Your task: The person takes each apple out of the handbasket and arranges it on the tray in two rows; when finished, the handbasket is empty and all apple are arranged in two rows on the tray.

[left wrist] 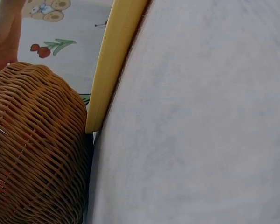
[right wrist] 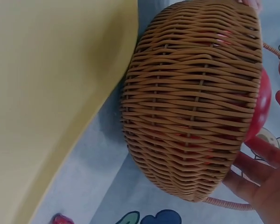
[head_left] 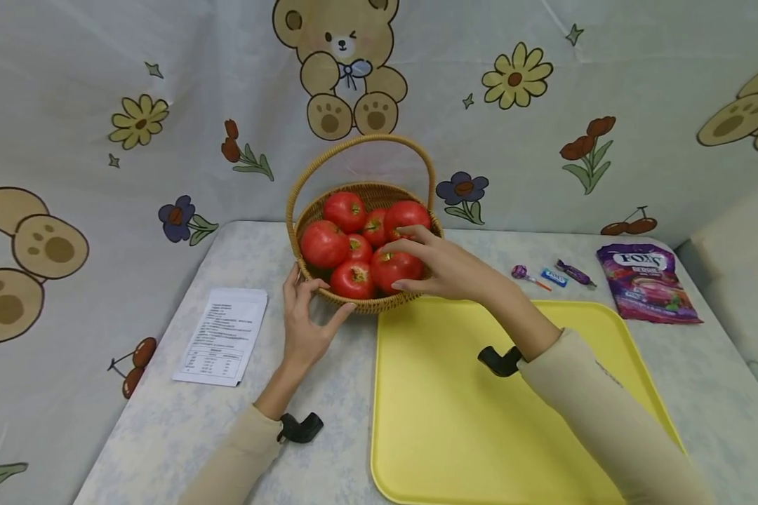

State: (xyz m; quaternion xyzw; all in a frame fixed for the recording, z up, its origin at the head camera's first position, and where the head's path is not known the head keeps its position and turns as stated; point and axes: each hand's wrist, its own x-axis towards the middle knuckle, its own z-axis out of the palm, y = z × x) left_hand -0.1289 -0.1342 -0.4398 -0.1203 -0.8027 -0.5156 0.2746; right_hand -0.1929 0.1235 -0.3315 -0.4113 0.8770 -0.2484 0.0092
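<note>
A wicker basket (head_left: 379, 306) with a tall handle stands at the back of the table, holding several red apples (head_left: 325, 244). At its front left rim is my left hand (head_left: 307, 337), its fingers and thumb spread around the basket's side and holding it. My right hand (head_left: 445, 270) reaches in from the right, with fingers and thumb arched round the front right apple (head_left: 394, 270), which still sits among the others. In the right wrist view, the fingers of the right hand (right wrist: 270, 182) show beside the rim, and the woven wall (right wrist: 191, 102) hides most of the fruit.
A yellow tray (head_left: 467, 421) lies in front of the basket, under my right forearm. To the right are a lollipop (head_left: 519, 272), two wrapped candies (head_left: 554, 278) and a purple candy bag (head_left: 647, 283). A printed white packet (head_left: 222, 337) lies at left.
</note>
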